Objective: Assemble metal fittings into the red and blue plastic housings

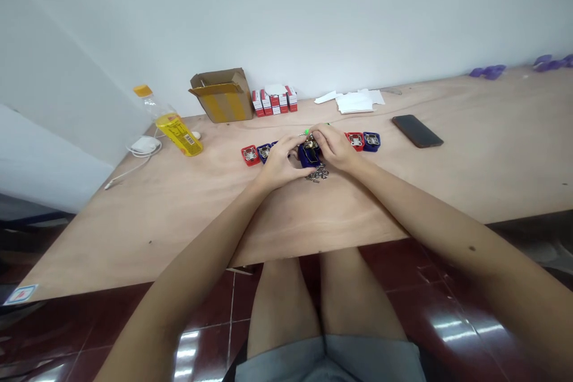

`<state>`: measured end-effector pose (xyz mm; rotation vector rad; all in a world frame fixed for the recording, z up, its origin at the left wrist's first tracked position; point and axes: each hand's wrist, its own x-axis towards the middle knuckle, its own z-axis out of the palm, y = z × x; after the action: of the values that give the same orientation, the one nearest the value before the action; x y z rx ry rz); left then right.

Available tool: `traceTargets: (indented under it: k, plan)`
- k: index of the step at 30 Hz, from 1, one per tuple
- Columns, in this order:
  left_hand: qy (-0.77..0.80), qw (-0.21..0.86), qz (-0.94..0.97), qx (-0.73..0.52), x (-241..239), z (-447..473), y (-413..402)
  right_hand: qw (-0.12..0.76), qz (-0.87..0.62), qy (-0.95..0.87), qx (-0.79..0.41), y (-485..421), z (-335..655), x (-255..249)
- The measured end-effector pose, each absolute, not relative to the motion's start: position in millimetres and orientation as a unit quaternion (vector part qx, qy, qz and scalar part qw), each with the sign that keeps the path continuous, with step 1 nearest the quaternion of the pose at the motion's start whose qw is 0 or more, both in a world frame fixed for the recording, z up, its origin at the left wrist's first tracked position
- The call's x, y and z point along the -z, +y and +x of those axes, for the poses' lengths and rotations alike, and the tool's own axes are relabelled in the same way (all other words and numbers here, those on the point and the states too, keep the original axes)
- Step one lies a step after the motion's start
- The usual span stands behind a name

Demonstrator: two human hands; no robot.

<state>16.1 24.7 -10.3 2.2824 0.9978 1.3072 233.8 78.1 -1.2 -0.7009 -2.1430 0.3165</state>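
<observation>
Both of my hands meet at the middle of the plywood table [188,203]. Between them, my left hand [282,164] and my right hand [333,146] grip a dark blue plastic holder [308,157] with a metal clasp [310,143] on top. My fingers hide much of it. A small heap of metal pieces [319,174] lies just below my left fingertips. Left of my left hand sit a red holder [250,155] and a blue holder [264,152]. Right of my right hand sit another red holder [355,141] and blue holder [371,141], each with a metal clasp.
A black phone [418,131] lies to the right. Along the back stand an open cardboard box [222,95], several red-and-white cartons [274,100] and white papers [353,101]. A yellow-labelled bottle [172,125] lies at the left, near a white charger [144,145].
</observation>
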Motion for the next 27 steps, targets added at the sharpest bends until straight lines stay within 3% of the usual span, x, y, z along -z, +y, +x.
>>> traceTargets:
  k: [8,17,27]
  plan:
    - [0.345,0.309,0.693,-0.552,13,35,26,0.452,-0.271,-0.834,-0.164,72,231,-8]
    - [0.35,0.288,0.662,-0.597,11,40,22,0.479,-0.283,-0.803,-0.213,80,234,-7]
    - [0.354,0.244,0.659,-0.617,14,37,28,0.47,-0.251,-0.834,-0.146,75,230,-8]
